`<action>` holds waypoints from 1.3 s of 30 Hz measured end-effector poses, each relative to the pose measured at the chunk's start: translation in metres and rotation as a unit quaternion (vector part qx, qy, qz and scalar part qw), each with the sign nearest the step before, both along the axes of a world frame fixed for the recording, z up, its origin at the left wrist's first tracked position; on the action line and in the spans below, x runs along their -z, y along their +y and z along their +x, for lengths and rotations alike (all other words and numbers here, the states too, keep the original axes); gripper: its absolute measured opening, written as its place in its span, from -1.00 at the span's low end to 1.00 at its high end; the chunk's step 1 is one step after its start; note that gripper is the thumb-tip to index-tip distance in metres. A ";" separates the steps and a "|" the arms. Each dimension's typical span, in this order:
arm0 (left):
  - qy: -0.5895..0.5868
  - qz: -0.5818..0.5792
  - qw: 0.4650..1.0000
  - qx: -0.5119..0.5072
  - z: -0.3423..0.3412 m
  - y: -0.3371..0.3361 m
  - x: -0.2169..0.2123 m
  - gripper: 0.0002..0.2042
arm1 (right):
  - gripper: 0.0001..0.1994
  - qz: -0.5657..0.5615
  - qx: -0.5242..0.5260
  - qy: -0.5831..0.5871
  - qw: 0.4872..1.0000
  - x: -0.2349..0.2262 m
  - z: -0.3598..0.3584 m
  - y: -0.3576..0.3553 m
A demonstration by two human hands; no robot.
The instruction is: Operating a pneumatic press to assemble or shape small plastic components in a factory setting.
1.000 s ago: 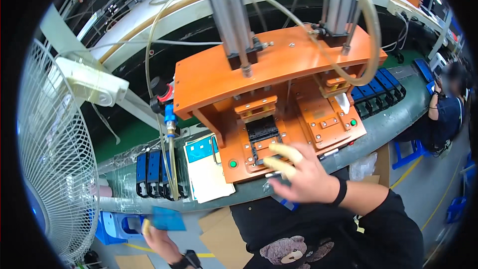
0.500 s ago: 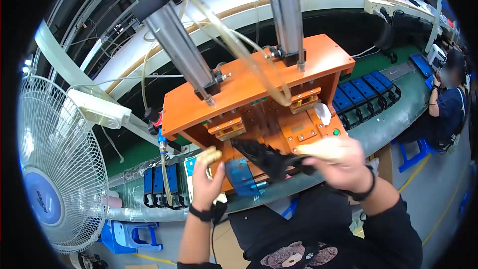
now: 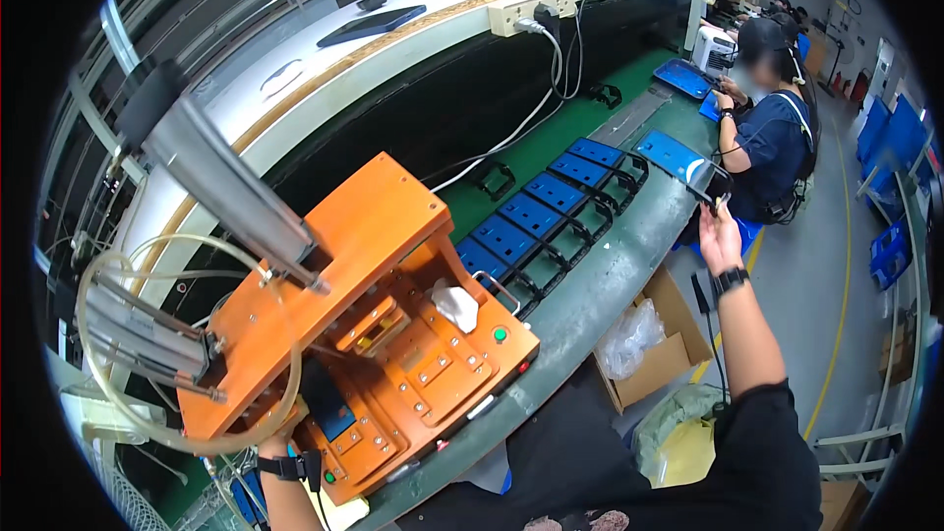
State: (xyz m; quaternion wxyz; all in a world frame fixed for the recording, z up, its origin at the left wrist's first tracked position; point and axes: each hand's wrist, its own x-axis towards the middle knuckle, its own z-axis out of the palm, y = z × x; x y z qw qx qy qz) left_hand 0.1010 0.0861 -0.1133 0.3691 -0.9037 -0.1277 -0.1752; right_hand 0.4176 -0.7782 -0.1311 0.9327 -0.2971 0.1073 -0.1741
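- The left hand [image 3: 280, 444] is at the front lower part of the orange press [image 3: 374, 334], mostly hidden; whether its fingers are apart or together I cannot tell. If the press closes, I think the hand could be caught.
- Six blue trays [image 3: 551, 199] lie in one row on the green desk [image 3: 590, 305].
- The right hand [image 3: 716, 226] reaches far out, its fingers clamped on one more blue tray [image 3: 674, 155] at the row's end. Held by the corner, it could slip.
- One co-worker [image 3: 772, 128] sits near.
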 end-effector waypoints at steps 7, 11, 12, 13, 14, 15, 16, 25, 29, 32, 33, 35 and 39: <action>0.018 -0.117 0.992 0.041 0.063 0.009 -0.003 -0.77 | -0.79 -0.046 0.036 0.080 0.995 0.055 0.156 -0.040; 0.031 -0.192 0.978 0.074 0.107 -0.001 -0.004 -0.76 | -0.85 -0.124 0.005 0.160 0.979 0.068 0.197 -0.054; 0.040 -0.209 0.974 0.077 0.112 -0.003 -0.003 -0.76 | -0.85 -0.193 -0.011 0.221 0.956 0.067 0.203 -0.043; 0.048 -0.224 0.970 0.077 0.113 -0.004 -0.005 -0.76 | -0.85 -0.259 -0.032 0.278 0.924 0.064 0.205 -0.024; 0.055 -0.241 0.966 0.080 0.117 -0.006 -0.006 -0.75 | -0.86 -0.274 -0.006 0.296 0.915 0.061 0.205 -0.009; 0.061 -0.257 0.961 0.082 0.119 -0.008 -0.008 -0.75 | -0.86 -0.273 -0.013 0.297 0.915 0.056 0.204 0.006; 0.066 -0.276 0.955 0.086 0.125 -0.012 -0.007 -0.75 | -0.85 -0.345 -0.021 0.324 0.881 0.051 0.203 0.013; 0.101 -0.450 0.883 0.089 0.106 -0.041 0.002 -0.72 | -0.67 -0.712 0.103 0.124 0.683 -0.004 0.195 0.080; 0.094 -0.510 0.855 0.016 0.009 -0.045 -0.022 -0.71 | -0.54 -0.819 -0.044 -0.055 0.569 -0.058 0.170 0.218; 0.066 -0.544 0.836 -0.025 -0.044 -0.057 -0.050 -0.70 | -0.22 -0.881 -0.158 -0.036 0.445 -0.069 0.151 0.312; 0.056 -0.556 0.829 -0.031 -0.053 -0.062 -0.056 -0.70 | -0.17 -0.905 -0.181 -0.011 0.385 -0.060 0.152 0.340; 0.041 -0.584 0.810 -0.025 -0.056 -0.072 -0.064 -0.70 | -0.15 -0.918 -0.246 0.033 0.310 -0.066 0.150 0.382; 0.016 -0.635 0.772 -0.004 -0.052 -0.090 -0.080 -0.68 | -0.22 -0.902 -0.259 0.052 0.341 -0.074 0.125 0.417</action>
